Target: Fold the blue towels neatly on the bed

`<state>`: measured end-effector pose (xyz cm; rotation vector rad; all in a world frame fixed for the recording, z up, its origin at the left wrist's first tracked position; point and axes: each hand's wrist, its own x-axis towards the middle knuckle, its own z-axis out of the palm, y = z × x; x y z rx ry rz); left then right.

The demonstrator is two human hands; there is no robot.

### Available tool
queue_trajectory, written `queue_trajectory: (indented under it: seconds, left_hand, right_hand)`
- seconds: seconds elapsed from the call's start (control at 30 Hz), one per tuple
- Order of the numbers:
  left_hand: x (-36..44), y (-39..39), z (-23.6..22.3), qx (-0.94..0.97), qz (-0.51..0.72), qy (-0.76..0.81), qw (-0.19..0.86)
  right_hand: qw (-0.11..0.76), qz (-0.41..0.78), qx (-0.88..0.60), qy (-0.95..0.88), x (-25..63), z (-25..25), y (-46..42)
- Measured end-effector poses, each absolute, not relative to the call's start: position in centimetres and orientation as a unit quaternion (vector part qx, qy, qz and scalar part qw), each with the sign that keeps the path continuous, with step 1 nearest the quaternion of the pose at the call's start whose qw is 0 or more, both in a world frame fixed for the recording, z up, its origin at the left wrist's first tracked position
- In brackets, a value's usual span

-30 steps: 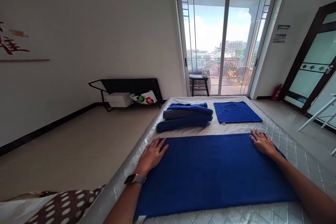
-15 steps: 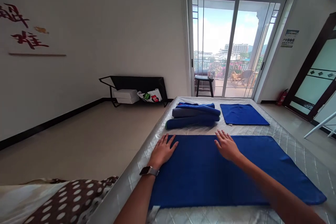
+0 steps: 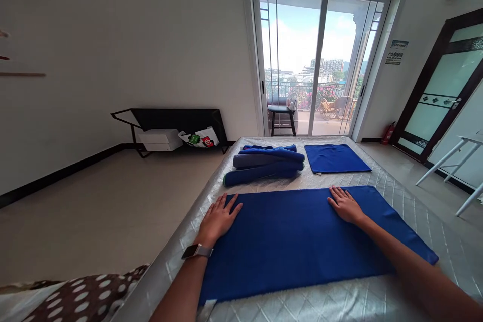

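A blue towel [image 3: 279,241] lies spread flat across the mattress [image 3: 271,309] in front of me. Resting on its far left corner is my left hand [image 3: 219,219], fingers apart, with a watch on the wrist. My right hand [image 3: 345,205] lies flat near the far edge, right of the middle, its fingers stretched out. Neither hand grips anything. Beyond the towel sits a pile of folded blue cloths [image 3: 266,163]. To the right of that pile, a smaller folded blue cloth [image 3: 335,158] lies flat with a white tag at its near edge.
A black rack [image 3: 181,118] with white boxes [image 3: 160,139] stands by the left wall. Brown polka-dot fabric [image 3: 86,297] lies at the lower left. Behind the mattress are glass sliding doors [image 3: 320,60]; white table legs [image 3: 439,161] and a fire extinguisher [image 3: 388,134] are to the right.
My right hand has slid rightward along the towel's far edge. My left hand stays at the far left corner. The whole view has turned slightly to the right.
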<state>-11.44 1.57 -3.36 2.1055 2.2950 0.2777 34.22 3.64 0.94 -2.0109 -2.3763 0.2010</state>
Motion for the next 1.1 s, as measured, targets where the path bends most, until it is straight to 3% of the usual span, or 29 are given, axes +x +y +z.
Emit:
queue_trajectory:
  seconds: [0.17, 0.3, 0.43, 0.57, 0.83, 0.97, 1.1]
  left_hand:
    - [-12.0, 1.7, -3.9, 0.68, 0.077, 0.729, -0.011]
    - [-11.8, 1.7, -3.4, 0.674, 0.055, 0.736, -0.007]
    - [-11.2, 1.5, -2.9, 0.669, 0.055, 0.741, -0.008]
    - [-10.9, 1.5, -2.8, 0.662, 0.061, 0.747, -0.002]
    - [-11.4, 1.7, -3.3, 0.678, 0.07, 0.731, -0.023]
    - [-11.5, 1.7, -3.4, 0.682, 0.068, 0.728, -0.027]
    - [-11.4, 1.6, -3.3, 0.681, 0.074, 0.728, -0.029]
  right_hand:
    - [0.024, 0.032, -0.74, -0.671, 45.6, 0.2, 4.4]
    - [0.016, 0.03, -0.754, -0.656, 47.7, 0.2, 4.5]
    - [-0.006, -0.007, -0.759, -0.651, 45.3, 1.3, 4.4]
    - [0.035, -0.047, -0.711, -0.701, 38.2, 2.4, 3.4]
    - [0.096, 0.111, -0.523, -0.84, 20.2, 0.9, 0.8]
    - [0.076, 0.12, -0.536, -0.832, 22.3, 0.0, 0.9]
    - [0.048, 0.086, -0.613, -0.784, 31.3, 0.1, 2.2]
